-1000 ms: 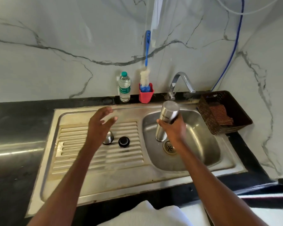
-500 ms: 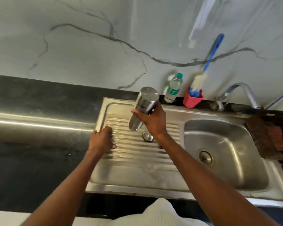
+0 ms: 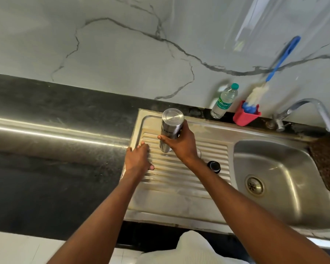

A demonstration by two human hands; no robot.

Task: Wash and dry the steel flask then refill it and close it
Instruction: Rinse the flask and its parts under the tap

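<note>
Two hands are over the ribbed draining board (image 3: 179, 178) of a steel sink unit. The right hand (image 3: 181, 144) has its fingers and thumb curled round the steel flask (image 3: 171, 126), which is upside down, its flat base toward the camera and its mouth pointing down at the ridges; whether the mouth touches them cannot be told. The left hand (image 3: 138, 159) lies flat on the left end of the draining board, fingers straight and holding nothing, just beside the flask.

Close to the right forearm a black cap (image 3: 214, 166) sits on the ridges, and a rounded steel piece (image 3: 199, 153) is mostly hidden behind the right wrist. To the right lies the sink bowl (image 3: 286, 168) with its drain (image 3: 254, 185). Along the marble wall behind stand a plastic water bottle (image 3: 225, 101) with a green cap, a red holder (image 3: 246, 116) with a blue-handled bottle brush (image 3: 259, 92) leaning out of it, and a tap (image 3: 309, 109). A brown basket (image 3: 328, 162) is cut off at the right edge. The dark tabletop (image 3: 55, 149) stretches left of the sink.
</note>
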